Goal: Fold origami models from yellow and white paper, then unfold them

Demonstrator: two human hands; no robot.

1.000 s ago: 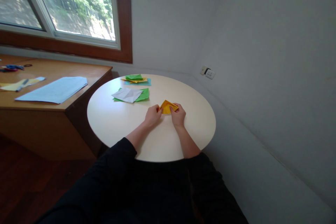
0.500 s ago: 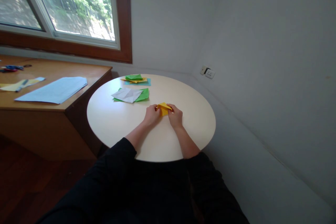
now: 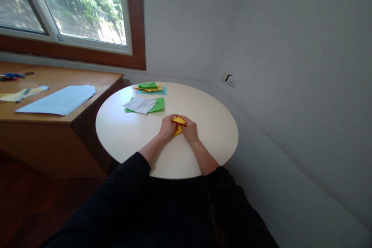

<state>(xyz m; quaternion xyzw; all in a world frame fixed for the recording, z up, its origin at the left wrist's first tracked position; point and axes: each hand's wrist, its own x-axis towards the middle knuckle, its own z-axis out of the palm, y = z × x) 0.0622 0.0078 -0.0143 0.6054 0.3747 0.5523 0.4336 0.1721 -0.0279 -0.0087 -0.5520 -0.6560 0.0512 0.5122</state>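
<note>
A small folded yellow paper point(image 3: 178, 124) lies on the round white table point(image 3: 128, 131), pinched between both my hands. My left hand point(image 3: 167, 126) grips its left side and my right hand point(image 3: 190, 130) holds its right side; the two hands almost touch. Most of the paper is hidden by my fingers. Behind them lies a white sheet point(image 3: 140, 105) on top of a green sheet point(image 3: 159, 104). Farther back sits a small stack of green, yellow and blue papers point(image 3: 149, 87).
A wooden desk point(image 3: 58, 118) stands to the left with a light blue sheet point(image 3: 58, 100), a yellow paper point(image 3: 21, 93) and scissors point(image 3: 10, 75). A window is above it. A wall socket point(image 3: 229, 80) is on the grey wall at right.
My hands have drawn closer together and the yellow paper has been folded smaller, from an open triangle into a compact shape between my fingers.
</note>
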